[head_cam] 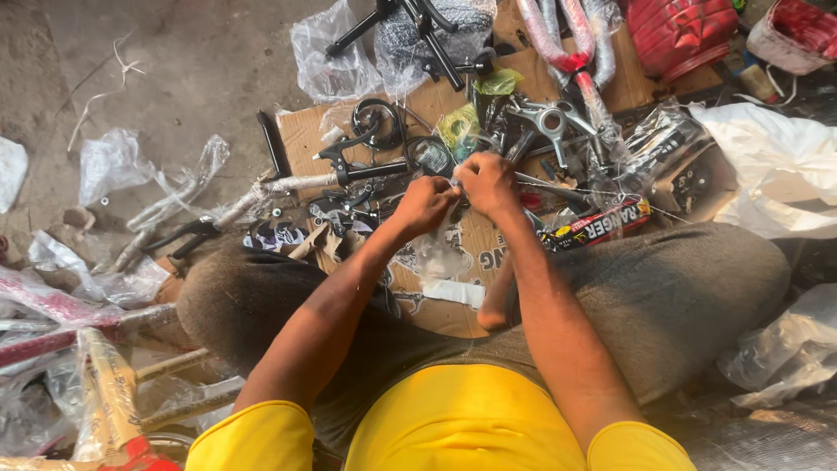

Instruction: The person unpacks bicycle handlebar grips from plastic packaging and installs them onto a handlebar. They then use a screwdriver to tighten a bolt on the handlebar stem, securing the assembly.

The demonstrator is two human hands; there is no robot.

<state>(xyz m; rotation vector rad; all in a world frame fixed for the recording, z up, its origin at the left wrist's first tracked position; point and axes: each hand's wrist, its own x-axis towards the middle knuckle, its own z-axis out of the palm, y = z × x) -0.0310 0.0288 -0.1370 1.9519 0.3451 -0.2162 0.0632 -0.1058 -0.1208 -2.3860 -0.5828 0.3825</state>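
Fingers of both hands are pinched together over a small item wrapped in clear plastic (455, 183), held between the left hand (425, 205) and the right hand (488, 185) just above the flattened cardboard sheet (301, 135) on the floor. What the item is cannot be told, since it is almost wholly hidden by the fingertips. The wrapping is best gripped close to its edge and pulled apart with short, even tugs, so that nothing small is flung among the loose parts below. The hands are touching one another, and the item is lodged between them. Just beyond the knuckles a black brake lever (349, 161) is seen, with a grey metal bracket (551, 120) near it. A narrow printed box (597, 227) is seen near the right wrist, and a red bicycle frame tube (52, 305) well apart at the left.
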